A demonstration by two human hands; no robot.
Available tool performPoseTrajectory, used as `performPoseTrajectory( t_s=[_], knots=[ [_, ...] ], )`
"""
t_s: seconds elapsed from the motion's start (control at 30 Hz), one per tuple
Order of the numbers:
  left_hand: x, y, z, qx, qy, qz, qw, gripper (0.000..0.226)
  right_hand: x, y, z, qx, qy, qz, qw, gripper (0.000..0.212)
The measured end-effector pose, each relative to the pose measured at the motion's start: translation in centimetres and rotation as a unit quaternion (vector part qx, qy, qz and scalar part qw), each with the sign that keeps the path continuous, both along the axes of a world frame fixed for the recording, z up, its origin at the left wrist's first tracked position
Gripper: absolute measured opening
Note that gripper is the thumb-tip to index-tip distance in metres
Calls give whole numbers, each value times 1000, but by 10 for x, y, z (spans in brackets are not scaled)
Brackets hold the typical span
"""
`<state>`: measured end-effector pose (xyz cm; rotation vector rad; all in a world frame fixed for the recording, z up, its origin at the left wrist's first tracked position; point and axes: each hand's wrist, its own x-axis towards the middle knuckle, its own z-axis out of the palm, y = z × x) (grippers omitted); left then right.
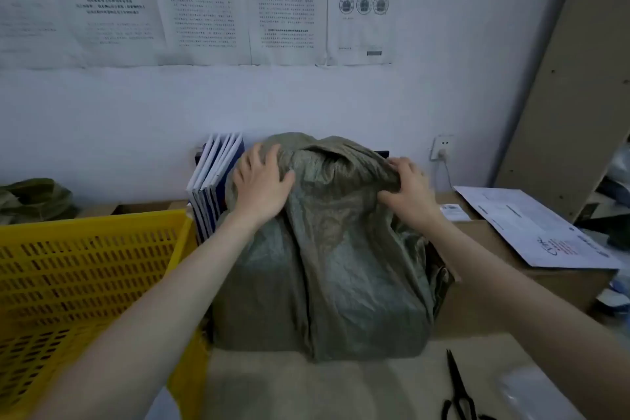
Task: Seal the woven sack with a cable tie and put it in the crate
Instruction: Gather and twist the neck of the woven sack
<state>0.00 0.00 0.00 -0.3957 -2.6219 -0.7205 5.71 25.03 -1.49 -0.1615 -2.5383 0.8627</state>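
Note:
A grey-green woven sack [327, 266] stands full and upright on the table in front of me, its top loose and crumpled. My left hand [264, 181] lies flat with spread fingers on the sack's upper left side. My right hand [407, 189] pinches a fold of the sack's fabric at the upper right. A yellow slotted plastic crate [85, 283] stands to the left of the sack, touching the table edge. No cable tie shows in view.
Black scissors [458, 392] lie at the front right of the table. Blue and white folders [214, 181] stand behind the sack at left. A printed sheet [531, 225] rests on a cardboard box [562, 280] at right. Another green sack [34, 198] lies far left.

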Motion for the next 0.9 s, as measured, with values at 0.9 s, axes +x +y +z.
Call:
performPoseTrajectory(
  t_s=[0.9],
  knots=[
    [-6, 47, -73, -144, -174, -3, 974, 70, -85, 2, -30, -273, -227, 129, 926, 73]
  ],
)
